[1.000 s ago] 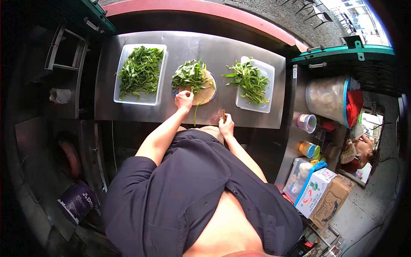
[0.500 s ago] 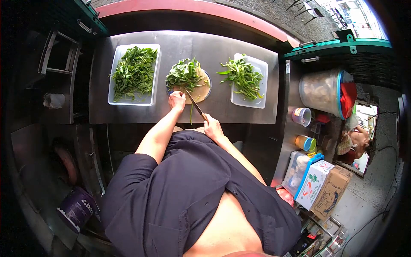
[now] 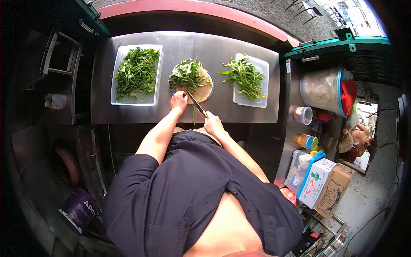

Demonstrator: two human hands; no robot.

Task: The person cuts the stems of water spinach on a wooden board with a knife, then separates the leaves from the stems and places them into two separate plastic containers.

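A heap of leafy greens (image 3: 185,73) lies on a round cutting board (image 3: 206,92) at the middle of the steel table. My left hand (image 3: 179,101) is closed at the near edge of the heap, its fingers pinched on the stem ends. My right hand (image 3: 213,124) grips a knife (image 3: 196,103) by the handle, with the blade slanting up and left. The blade's tip is beside my left fingers, at the stems. One loose green stem (image 3: 193,115) hangs over the table's near edge, between my hands.
On the steel table (image 3: 171,43), a white tub (image 3: 160,70) of cut greens stands left and another tub (image 3: 265,90) of greens right. A right-hand counter holds a large clear container (image 3: 319,92), jars and a cardboard box (image 3: 334,188). A purple bucket (image 3: 78,210) is lower left.
The whole view has shifted slightly to the right. Both hands, the knife and the greens keep nearly the same places relative to each other.
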